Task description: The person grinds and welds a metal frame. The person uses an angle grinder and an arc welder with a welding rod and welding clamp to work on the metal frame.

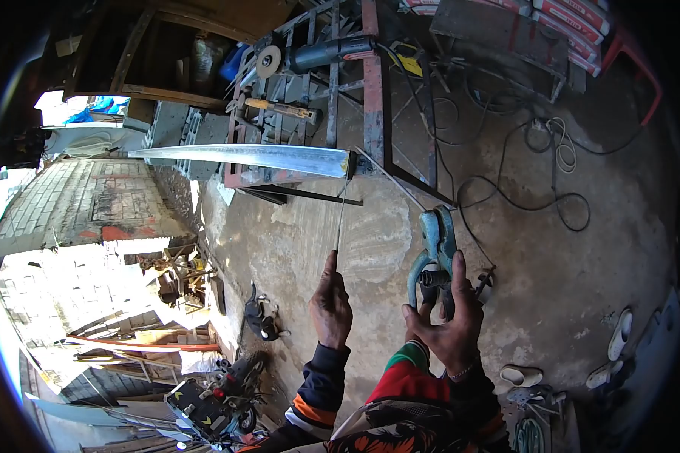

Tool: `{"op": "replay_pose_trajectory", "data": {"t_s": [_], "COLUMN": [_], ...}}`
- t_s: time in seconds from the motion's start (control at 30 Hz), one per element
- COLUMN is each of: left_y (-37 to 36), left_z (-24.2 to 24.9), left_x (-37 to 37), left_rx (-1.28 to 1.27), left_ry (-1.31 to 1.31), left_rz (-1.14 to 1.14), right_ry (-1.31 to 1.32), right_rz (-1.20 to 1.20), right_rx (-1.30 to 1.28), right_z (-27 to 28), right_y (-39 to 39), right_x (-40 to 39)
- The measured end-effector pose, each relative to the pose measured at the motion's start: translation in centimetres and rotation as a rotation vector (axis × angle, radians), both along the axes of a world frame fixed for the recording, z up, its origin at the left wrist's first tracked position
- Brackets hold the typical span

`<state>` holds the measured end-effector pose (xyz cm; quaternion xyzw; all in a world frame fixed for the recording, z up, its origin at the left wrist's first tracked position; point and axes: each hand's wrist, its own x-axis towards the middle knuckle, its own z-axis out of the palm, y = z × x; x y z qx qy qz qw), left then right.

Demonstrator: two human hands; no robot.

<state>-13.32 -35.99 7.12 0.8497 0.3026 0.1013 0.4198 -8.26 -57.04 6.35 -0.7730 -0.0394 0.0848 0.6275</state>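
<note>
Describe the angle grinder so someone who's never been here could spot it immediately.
Find the open metal frame with red paint, crossed by a long silvery metal bar. On the frame, beyond that bar, lies the angle grinder, long and dark. Unlike the orange-handled tool between them, it has a round tan disc at one end.

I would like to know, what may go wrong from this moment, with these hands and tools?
The left hand is bare and holds a thin rod near the metal bar; a slip might scratch or pinch it.
The grinder lies on the open frame; a knock could perhaps make it slide or fall.
Loose cable loops across the floor; a foot might catch in it.
</note>
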Motion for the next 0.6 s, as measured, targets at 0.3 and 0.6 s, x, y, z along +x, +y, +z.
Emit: {"op": "replay_pose_trajectory", "data": {"t_s": [0.3,0.6], "left_y": [-0.11,0.23], "left_z": [0.16,-0.08], "left_x": [0.16,-0.07], "left_rx": [0.037,0.023], "left_ry": [0.005,0.005], "left_rz": [0.007,-0.006], "right_ry": [-0.196,-0.03], "right_rz": [-0.039,0.018], "right_rx": [-0.047,0.021], "right_z": [-0.65,-0.37], "right_y": [0.28,0.22], "right_x": [0.18,0.16]}}
